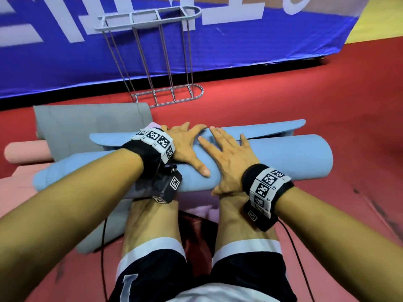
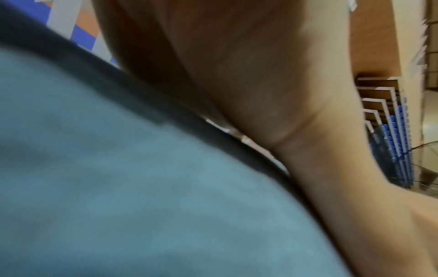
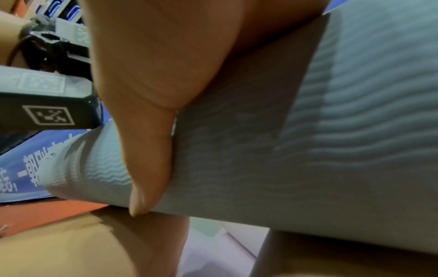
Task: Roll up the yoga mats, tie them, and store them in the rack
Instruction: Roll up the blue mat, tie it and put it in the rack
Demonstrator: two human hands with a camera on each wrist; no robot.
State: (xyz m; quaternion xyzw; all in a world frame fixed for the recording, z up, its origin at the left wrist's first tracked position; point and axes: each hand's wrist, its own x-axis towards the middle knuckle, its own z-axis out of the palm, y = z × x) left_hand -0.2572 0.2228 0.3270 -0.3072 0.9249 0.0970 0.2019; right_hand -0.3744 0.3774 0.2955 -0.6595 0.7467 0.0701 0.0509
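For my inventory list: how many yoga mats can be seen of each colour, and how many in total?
Blue mat: 1
Grey mat: 1
Pink mat: 1
Total: 3 mats, judged from the head view. None stands in the rack yet.

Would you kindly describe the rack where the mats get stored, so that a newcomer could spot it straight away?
Look at the blue banner along the far edge of the red floor. Standing in front of it, beyond the grey mat and the blue roll, is the rack. It is the only metal thing: thin upright rods joining two grey compartmented frames, with no mats in it.
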